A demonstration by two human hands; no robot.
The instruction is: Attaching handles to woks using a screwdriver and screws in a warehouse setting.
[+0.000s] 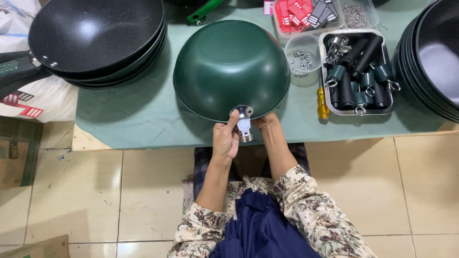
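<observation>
Two hands at 6 o'clock rim of upturned green wok, left hand pinching silver handle bracket against it, right hand pressed on rim, grip unclear, tray of handles at 3 o'clock.

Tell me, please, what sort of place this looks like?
Probably a small cookware assembly workshop. Both hands hold a metal bracket against an upturned green pan; a tray of handles and a tub of screws stand beside it, with stacked pans nearby.
</observation>
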